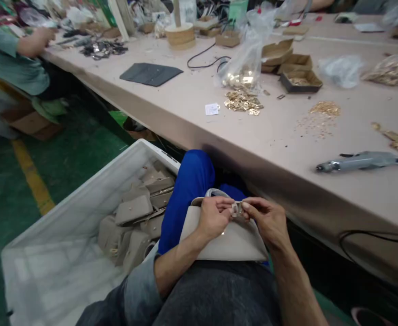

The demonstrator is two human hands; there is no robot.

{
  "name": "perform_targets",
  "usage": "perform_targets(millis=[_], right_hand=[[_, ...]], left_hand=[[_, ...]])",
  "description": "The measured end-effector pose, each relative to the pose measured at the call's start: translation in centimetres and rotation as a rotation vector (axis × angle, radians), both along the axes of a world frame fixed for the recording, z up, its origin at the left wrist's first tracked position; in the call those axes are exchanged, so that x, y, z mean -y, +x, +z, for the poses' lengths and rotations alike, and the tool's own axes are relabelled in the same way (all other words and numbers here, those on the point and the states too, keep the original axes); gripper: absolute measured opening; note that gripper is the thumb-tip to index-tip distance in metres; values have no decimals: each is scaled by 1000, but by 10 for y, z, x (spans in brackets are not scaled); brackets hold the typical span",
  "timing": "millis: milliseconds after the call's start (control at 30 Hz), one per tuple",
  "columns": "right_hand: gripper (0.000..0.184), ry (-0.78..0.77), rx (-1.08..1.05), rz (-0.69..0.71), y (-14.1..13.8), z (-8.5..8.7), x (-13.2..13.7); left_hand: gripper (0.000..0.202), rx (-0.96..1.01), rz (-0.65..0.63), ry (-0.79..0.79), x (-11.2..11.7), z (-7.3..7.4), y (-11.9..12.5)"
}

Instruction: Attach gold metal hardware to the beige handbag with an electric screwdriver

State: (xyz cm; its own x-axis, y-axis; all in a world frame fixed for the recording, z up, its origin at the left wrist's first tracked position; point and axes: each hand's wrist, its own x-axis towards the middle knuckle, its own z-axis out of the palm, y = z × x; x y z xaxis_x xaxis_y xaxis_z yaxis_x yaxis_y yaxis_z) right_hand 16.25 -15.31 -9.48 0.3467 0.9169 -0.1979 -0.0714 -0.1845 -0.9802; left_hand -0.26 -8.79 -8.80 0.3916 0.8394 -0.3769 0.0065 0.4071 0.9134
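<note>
A beige handbag [229, 242] rests on my lap, against my blue trouser leg. My left hand [214, 217] grips the bag's top edge with its fingers curled. My right hand [265, 219] pinches a small pale fitting [237, 209] at the bag's top, fingertip to fingertip with the left hand. Both hands are closed and sit just below the table's front edge.
A white crate [80, 213] at my left holds several beige bags [134, 210]. On the table [185, 113] lie gold metal parts [241, 102], a plastic bag of them, cardboard trays, a dark wallet piece [150, 73] and a grey electric screwdriver [358, 161]. Another person sits at far left.
</note>
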Motion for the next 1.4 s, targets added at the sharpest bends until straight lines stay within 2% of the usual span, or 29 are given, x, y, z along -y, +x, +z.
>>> perform_targets(millis=[133,367,633,867,1033,1167,1267,1400], right_hand=[[32,-15,-58,37,-3,0,0],[30,17,27,54,-11,6,-6],[31,24,114,93,-15,7,-7],[39,-62,66,57,-14,8,-9],[48,-145,-33,16,-13,5,-10],[54,-167,-69,7,-17,5,-9],[54,-213,22,41,-23,7,-3],[57,-254,281,131,-23,8,7]], left_hand=[[26,-25,-8,18,2,0,-2],[27,-5,-22,-15,0,5,-2],[28,-3,-62,33,0,3,-5],[27,30,-31,18,-1,4,-5],[16,54,-55,13,-1,5,-6],[34,73,0,10,0,3,-4],[36,61,46,27,1,0,-1],[23,38,81,47,3,-2,1]])
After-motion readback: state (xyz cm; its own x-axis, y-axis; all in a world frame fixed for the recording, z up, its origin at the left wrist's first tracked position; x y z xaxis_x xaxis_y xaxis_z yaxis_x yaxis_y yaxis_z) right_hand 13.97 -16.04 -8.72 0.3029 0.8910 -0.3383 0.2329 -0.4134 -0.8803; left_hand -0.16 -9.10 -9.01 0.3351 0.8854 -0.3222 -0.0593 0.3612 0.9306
